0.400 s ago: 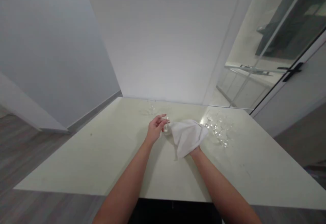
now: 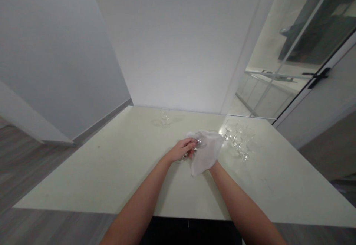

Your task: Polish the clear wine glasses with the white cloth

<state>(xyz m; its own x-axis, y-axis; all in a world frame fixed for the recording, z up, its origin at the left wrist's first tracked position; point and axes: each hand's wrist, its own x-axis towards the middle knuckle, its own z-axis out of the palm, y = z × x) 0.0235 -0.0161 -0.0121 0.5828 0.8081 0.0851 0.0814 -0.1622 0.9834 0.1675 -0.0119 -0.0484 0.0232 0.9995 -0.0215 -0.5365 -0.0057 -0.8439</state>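
Note:
My left hand (image 2: 183,149) is closed round a clear stemmed glass (image 2: 200,143). The glass lies tilted, its bowl against a white cloth (image 2: 207,156) and part of its foot showing below my fingers. The cloth drapes over my right hand, whose fingers are hidden beneath it; only the wrist (image 2: 215,166) comes out at the lower edge. Both hands are close together over the middle of the table.
A single clear stemmed glass (image 2: 165,118) stands near the back of the pale table (image 2: 97,178). Several clear glasses (image 2: 239,139) are grouped to the right of the cloth. Behind the table rises a white wall (image 2: 178,52), with a glazed door (image 2: 317,78) at the right.
My left hand has moved right and nearer me, from a loose hold on the glass to a closed grip. The glass has tilted and its bowl now meets the cloth.

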